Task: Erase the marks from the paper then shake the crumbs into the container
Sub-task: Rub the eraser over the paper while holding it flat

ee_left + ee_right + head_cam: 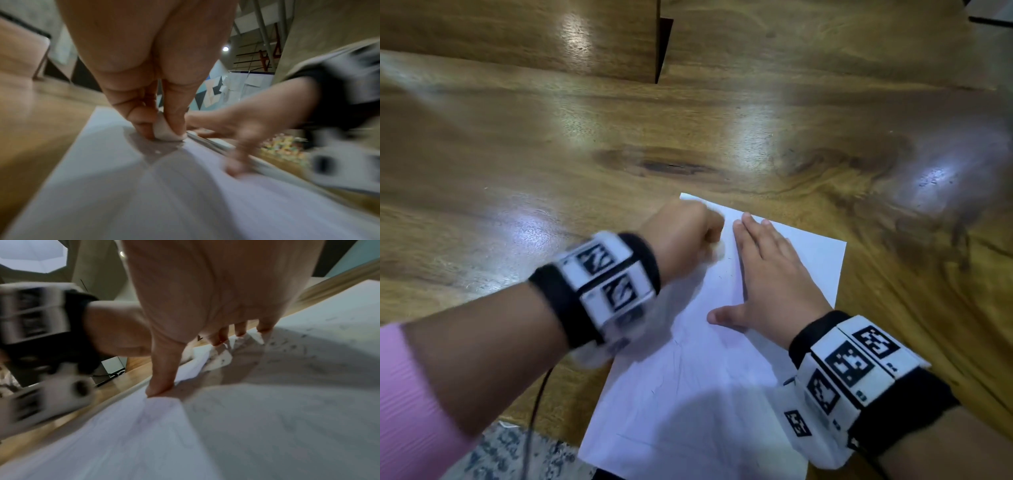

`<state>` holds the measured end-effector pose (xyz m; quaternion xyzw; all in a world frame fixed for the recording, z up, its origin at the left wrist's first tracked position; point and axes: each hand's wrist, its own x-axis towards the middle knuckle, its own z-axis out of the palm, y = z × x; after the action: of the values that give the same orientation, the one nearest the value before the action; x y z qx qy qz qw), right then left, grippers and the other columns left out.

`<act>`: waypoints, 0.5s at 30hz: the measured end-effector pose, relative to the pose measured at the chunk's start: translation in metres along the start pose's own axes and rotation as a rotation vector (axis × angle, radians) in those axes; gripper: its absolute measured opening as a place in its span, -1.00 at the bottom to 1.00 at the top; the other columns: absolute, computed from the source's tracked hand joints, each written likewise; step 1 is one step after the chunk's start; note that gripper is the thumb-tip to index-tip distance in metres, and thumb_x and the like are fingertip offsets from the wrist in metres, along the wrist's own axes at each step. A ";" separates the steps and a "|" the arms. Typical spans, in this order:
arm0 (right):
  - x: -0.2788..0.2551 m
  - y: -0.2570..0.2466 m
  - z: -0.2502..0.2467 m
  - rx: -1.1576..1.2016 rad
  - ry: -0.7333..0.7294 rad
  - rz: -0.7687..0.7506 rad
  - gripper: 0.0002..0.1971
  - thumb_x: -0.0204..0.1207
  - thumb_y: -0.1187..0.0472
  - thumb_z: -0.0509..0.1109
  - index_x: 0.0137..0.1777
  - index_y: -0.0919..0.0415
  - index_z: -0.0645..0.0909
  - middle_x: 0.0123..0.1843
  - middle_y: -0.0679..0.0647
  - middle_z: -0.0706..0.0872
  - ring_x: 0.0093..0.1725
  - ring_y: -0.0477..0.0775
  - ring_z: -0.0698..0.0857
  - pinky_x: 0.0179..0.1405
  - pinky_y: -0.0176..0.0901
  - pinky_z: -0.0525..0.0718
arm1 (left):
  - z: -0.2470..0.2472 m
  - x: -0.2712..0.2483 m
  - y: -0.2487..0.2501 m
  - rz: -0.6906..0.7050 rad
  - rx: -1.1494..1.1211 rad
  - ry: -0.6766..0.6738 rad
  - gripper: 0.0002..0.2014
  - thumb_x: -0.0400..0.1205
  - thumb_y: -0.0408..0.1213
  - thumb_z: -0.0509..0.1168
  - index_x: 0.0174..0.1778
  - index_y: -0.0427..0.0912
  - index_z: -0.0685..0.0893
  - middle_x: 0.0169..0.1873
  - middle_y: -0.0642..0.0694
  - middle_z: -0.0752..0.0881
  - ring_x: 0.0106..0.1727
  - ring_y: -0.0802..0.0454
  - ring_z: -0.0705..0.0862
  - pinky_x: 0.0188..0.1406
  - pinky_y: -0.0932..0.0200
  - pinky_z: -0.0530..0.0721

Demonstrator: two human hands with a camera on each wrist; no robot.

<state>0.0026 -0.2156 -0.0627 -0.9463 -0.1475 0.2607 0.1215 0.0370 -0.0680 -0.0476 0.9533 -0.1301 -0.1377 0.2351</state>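
Observation:
A white sheet of paper (688,394) lies on the wooden table, with faint pencil traces and dark crumbs (287,344) near its far end. My left hand (685,236) pinches a white eraser (166,131) and presses it onto the paper (123,186) close to the far left corner; the arm is blurred. My right hand (767,274) lies flat on the sheet beside it, fingers straight, thumb spread out and pressing the paper (267,426). No container shows in any view.
The wooden table (551,154) stretches to the left, far side and right of the sheet. A step or raised wooden board (551,37) runs along the far side. A black cable (534,421) hangs off the near table edge by patterned flooring.

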 end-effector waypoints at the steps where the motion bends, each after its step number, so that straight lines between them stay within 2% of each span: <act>1: 0.000 0.000 0.001 0.002 0.003 0.000 0.27 0.26 -0.33 0.48 0.65 0.12 -0.36 0.68 -0.07 -0.38 0.65 -0.02 -0.36 0.65 -0.04 -0.21 | 0.004 -0.016 -0.002 0.026 -0.013 -0.050 -0.90 0.43 -0.30 0.39 -0.38 -0.18 0.63 -0.44 0.00 0.53 -0.44 0.08 0.44 -0.48 0.40 0.36; 3: 0.001 0.000 0.002 -0.002 0.008 -0.004 0.27 0.25 -0.34 0.47 0.65 0.13 -0.36 0.68 -0.06 -0.37 0.65 -0.01 -0.36 0.65 -0.03 -0.21 | 0.010 -0.035 -0.005 0.050 -0.043 -0.154 -0.85 0.43 -0.27 0.39 -0.44 -0.14 0.59 -0.45 0.04 0.50 -0.44 0.11 0.42 -0.49 0.45 0.30; 4: 0.001 0.000 0.002 -0.004 0.007 -0.004 0.27 0.25 -0.34 0.47 0.65 0.13 -0.36 0.68 -0.06 -0.38 0.65 0.00 -0.37 0.65 -0.03 -0.21 | 0.010 -0.032 -0.005 0.051 -0.056 -0.154 -0.87 0.43 -0.28 0.39 -0.41 -0.16 0.62 -0.42 0.02 0.52 -0.40 0.08 0.44 -0.48 0.40 0.29; 7: 0.001 0.000 0.001 -0.010 -0.001 0.004 0.27 0.26 -0.34 0.46 0.65 0.13 -0.37 0.67 -0.07 -0.39 0.65 -0.01 -0.37 0.65 -0.04 -0.20 | 0.000 0.007 0.005 0.026 -0.015 -0.054 -0.92 0.45 -0.32 0.38 -0.25 -0.27 0.67 -0.31 -0.15 0.65 -0.26 -0.01 0.48 -0.45 0.21 0.23; 9: 0.001 0.000 0.000 -0.005 0.003 0.010 0.28 0.25 -0.34 0.47 0.65 0.14 -0.37 0.67 -0.07 -0.38 0.65 -0.02 -0.37 0.65 -0.05 -0.20 | 0.001 0.025 0.009 0.005 0.006 -0.043 -0.93 0.45 -0.36 0.37 -0.21 -0.27 0.66 -0.30 -0.12 0.63 -0.25 -0.01 0.48 -0.40 0.20 0.25; 12: 0.001 0.000 0.000 0.023 0.015 0.008 0.30 0.21 -0.33 0.51 0.66 0.12 -0.35 0.68 -0.08 -0.36 0.65 -0.04 -0.35 0.65 -0.07 -0.21 | 0.011 -0.010 0.004 0.043 0.011 -0.082 -0.96 0.43 -0.37 0.34 -0.34 -0.20 0.64 -0.37 -0.05 0.54 -0.31 -0.01 0.47 -0.47 0.18 0.25; 15: 0.000 -0.001 0.001 0.027 0.003 0.011 0.34 0.17 -0.31 0.55 0.65 0.12 -0.37 0.68 -0.08 -0.37 0.64 -0.04 -0.36 0.65 -0.06 -0.21 | 0.021 -0.047 -0.003 0.079 -0.023 -0.159 -0.90 0.44 -0.29 0.37 -0.37 -0.14 0.60 -0.41 0.04 0.45 -0.38 0.10 0.41 -0.49 0.36 0.26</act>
<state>0.0023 -0.2142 -0.0633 -0.9459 -0.1383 0.2617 0.1331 -0.0125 -0.0599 -0.0577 0.9307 -0.1845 -0.2052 0.2401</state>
